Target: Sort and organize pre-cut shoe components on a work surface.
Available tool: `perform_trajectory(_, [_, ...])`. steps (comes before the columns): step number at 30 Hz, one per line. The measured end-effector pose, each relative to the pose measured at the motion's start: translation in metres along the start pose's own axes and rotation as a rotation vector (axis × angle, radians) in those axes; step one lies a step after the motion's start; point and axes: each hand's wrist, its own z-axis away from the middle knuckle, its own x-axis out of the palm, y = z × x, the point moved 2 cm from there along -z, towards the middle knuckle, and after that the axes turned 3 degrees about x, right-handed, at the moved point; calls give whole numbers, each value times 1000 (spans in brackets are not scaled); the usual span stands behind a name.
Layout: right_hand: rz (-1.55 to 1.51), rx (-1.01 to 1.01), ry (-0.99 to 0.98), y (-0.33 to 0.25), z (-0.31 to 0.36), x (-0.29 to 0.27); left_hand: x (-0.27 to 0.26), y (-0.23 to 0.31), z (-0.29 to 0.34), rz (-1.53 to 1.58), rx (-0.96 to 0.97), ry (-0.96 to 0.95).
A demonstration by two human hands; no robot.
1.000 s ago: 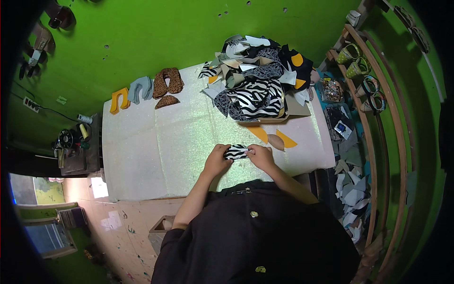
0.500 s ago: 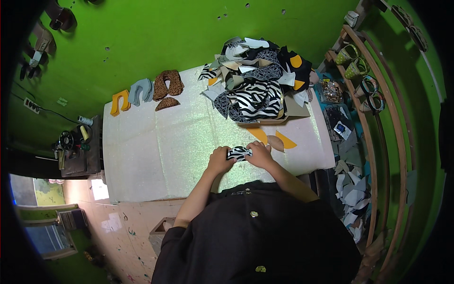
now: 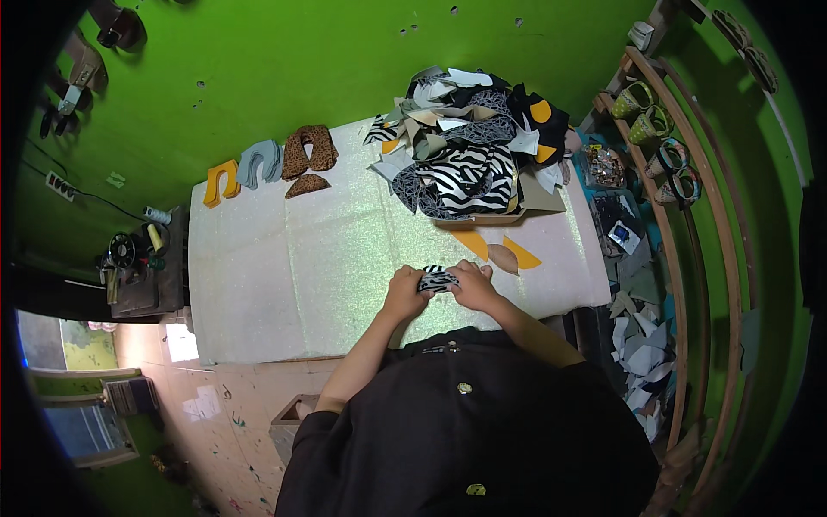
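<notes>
Between my two hands is a small stack of zebra-striped material pieces (image 3: 438, 278), held at the near edge of the table. My left hand (image 3: 405, 291) grips its left end, with the thumb along the near side. On the other end my right hand (image 3: 472, 285) is closed, fingers bent over it. How many layers it has cannot be made out. Just beyond my right hand lie two yellow cut pieces (image 3: 522, 253) and a brown oval piece (image 3: 502, 258). Past them, a cardboard box (image 3: 541, 201) is heaped with scraps, a large zebra-striped piece (image 3: 469, 179) among them.
On the pale table (image 3: 245, 284), stacks of yellow (image 3: 222, 183), grey (image 3: 260, 164) and leopard-print pieces (image 3: 308, 152) stand at the far left. A sewing machine (image 3: 129, 258) is beyond the left edge. To the right are a wooden rack (image 3: 680, 172) with sandals and a pile of scraps (image 3: 642, 349).
My hands have drawn slightly closer together, and the zebra-striped stack between them looks narrower and a little bunched. The view has shifted slightly.
</notes>
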Motion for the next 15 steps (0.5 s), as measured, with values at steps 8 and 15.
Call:
perform_trajectory(8, [69, -148, 216, -5, 21, 10, 10, 2, 18, 83, 180, 163])
perform_trajectory(15, [104, -137, 215, -7, 9, 4, 9, 7, 9, 16, 122, 302])
